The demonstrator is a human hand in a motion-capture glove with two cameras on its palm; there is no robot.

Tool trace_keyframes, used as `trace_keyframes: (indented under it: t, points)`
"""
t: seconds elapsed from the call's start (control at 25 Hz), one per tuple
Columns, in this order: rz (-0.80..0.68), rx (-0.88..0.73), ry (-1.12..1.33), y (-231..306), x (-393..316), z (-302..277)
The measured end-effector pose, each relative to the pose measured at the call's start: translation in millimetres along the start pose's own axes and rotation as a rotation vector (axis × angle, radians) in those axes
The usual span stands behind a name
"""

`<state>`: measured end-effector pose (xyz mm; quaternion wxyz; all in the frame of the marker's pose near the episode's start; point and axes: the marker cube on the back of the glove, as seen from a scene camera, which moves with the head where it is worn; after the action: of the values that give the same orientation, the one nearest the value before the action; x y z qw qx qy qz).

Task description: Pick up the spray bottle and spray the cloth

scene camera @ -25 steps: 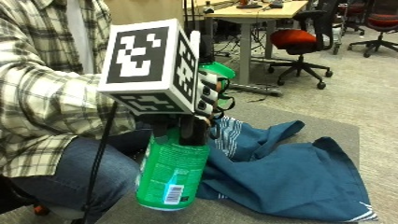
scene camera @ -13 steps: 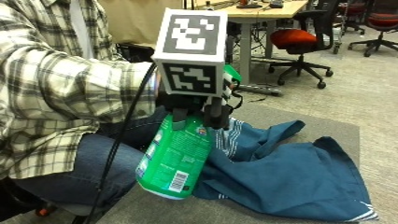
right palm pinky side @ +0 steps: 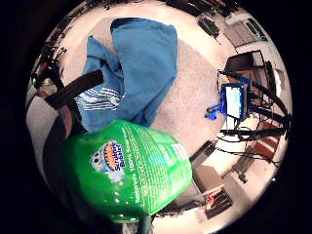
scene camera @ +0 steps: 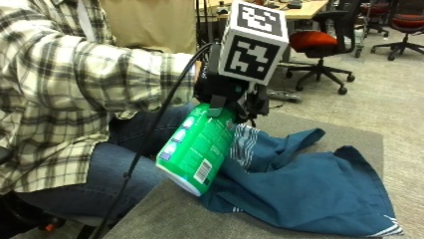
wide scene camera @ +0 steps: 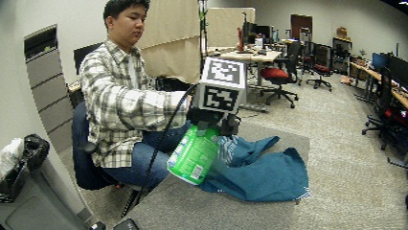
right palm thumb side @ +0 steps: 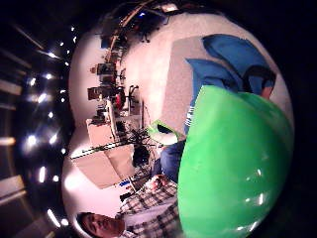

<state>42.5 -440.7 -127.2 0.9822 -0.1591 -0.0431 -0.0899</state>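
My gloved right hand [scene camera: 232, 97] grips the top of a green spray bottle [scene camera: 197, 147] and holds it tilted above the grey table [scene camera: 199, 219], its base swung toward the person. The bottle [wide scene camera: 194, 154] hangs just beside the crumpled blue cloth [scene camera: 311, 181], which lies spread over the table's middle. In the palm views the bottle's labelled body [right palm pinky side: 129, 170] fills much of the picture, with the cloth [right palm pinky side: 134, 66] beyond it. The green body [right palm thumb side: 233, 163] is also close to the thumb side camera. The nozzle is hidden under the hand.
The table's near edge [wide scene camera: 146, 206] is close to the person's knees [scene camera: 99, 184]. Office chairs [scene camera: 324, 45] and desks [wide scene camera: 248, 52] stand on the carpet behind. A grey cabinet [wide scene camera: 38, 62] is beside the person.
The hand has moved right and toward the cloth, and the bottle has tilted further, its base swinging toward the person.
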Motion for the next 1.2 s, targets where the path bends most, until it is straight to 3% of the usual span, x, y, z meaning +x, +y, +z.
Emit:
trace_keyframes:
  t: [0.6, 1.2]
  points:
    - [0.098, -0.211, 0.233, -24.2, -0.3, 37.4]
    - [0.13, -0.273, 0.404, -30.8, -6.4, 62.6]
